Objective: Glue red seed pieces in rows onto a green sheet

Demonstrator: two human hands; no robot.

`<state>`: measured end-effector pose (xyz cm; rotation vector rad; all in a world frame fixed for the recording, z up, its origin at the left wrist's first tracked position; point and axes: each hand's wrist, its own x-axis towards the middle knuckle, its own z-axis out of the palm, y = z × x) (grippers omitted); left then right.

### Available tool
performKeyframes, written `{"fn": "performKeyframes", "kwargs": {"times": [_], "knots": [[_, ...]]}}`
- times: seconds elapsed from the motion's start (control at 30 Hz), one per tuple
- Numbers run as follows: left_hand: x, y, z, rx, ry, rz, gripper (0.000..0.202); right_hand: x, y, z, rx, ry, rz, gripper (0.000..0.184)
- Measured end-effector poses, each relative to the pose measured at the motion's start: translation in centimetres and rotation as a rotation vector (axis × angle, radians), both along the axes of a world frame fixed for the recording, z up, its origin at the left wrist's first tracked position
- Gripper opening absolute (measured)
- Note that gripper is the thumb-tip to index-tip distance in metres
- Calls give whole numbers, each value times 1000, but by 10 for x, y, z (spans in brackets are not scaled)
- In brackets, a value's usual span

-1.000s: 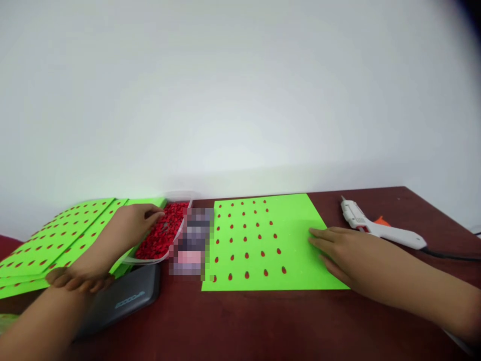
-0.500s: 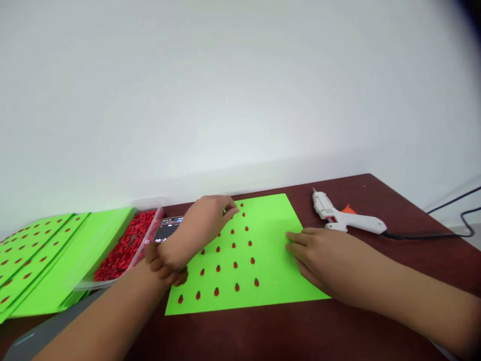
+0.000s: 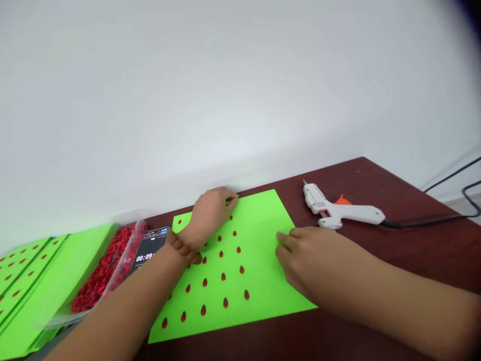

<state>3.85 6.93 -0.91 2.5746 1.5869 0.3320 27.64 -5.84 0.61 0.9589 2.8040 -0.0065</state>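
Observation:
A bright green sheet [image 3: 259, 291] lies on the dark red-brown table, bearing rows of small red-and-black ladybug pieces [image 3: 225, 302] on its left and middle parts. My left hand [image 3: 212, 210], with a brown bead bracelet [image 3: 184, 247] at the wrist, is at the sheet's far edge. Its thumb and forefinger meet in a pinch over the end of a column; anything between them is too small to make out. On the sheet's right side rests my right hand [image 3: 304, 255], palm down, fingers extended and holding nothing visible.
A white glue gun [image 3: 338, 210] with an orange trigger lies at the right, its black cord [image 3: 424, 223] running off the table. At the left are a clear tub of red pieces [image 3: 99, 265], a phone [image 3: 148, 250] showing a timer, and stacked green sheets [image 3: 56, 281]. A wall stands behind.
The view has shifted, so the sheet, tub and glue gun appear further left. My left hand stays at the far edge, its fingertips a little nearer the corner. My right hand stays on the sheet.

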Motion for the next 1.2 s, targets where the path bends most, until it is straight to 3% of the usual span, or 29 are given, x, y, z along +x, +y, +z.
{"fn": "performKeyframes", "kwargs": {"times": [0.27,0.93,1.2], "knots": [[4,4,-4,-22,-27,-45,20,-1,-2,0,-17,-8,-7,18],[-2,0,-12,0,-82,-83,20,0,-4,-7,34,97,-7,9],[-1,-3,-8,-1,-77,-66,21,0,-4,-8,43,83,-7,10]]}}
